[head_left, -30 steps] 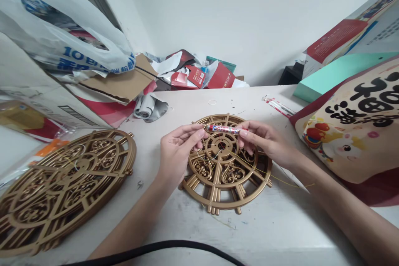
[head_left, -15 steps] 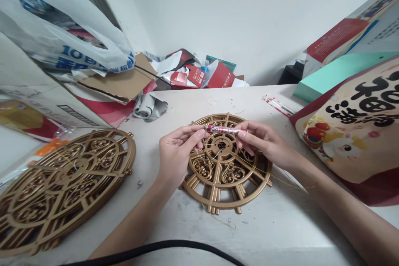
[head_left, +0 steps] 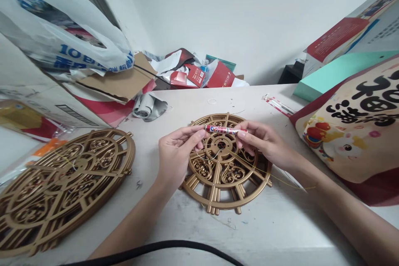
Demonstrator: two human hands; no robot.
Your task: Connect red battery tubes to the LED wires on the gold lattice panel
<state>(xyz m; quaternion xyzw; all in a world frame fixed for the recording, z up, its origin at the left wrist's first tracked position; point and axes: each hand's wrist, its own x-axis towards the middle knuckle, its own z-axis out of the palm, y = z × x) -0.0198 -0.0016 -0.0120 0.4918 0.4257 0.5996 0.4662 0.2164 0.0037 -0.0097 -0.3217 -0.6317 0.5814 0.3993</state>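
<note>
A round gold openwork frame (head_left: 226, 185) lies flat on the white table (head_left: 274, 232) in front of me. Above its centre my right hand (head_left: 264, 143) pinches a small red and white printed tube (head_left: 225, 129), held level. My left hand (head_left: 177, 151) has its fingertips pinched together at the tube's left end; what they grip is too small to name. A thin yellow thread (head_left: 280, 179) runs from the frame's middle out to the right under my right forearm.
A stack of similar gold frames (head_left: 65, 183) lies at the left. Behind it are a cardboard box (head_left: 56, 104), a white plastic bag (head_left: 68, 41) and a heap of red packaging (head_left: 199, 75). A printed bag (head_left: 358, 129) stands at right. A black cable (head_left: 162, 249) crosses the near edge.
Both hands and the tube have stayed almost still over the frame's centre; only tiny shifts of the fingers show.
</note>
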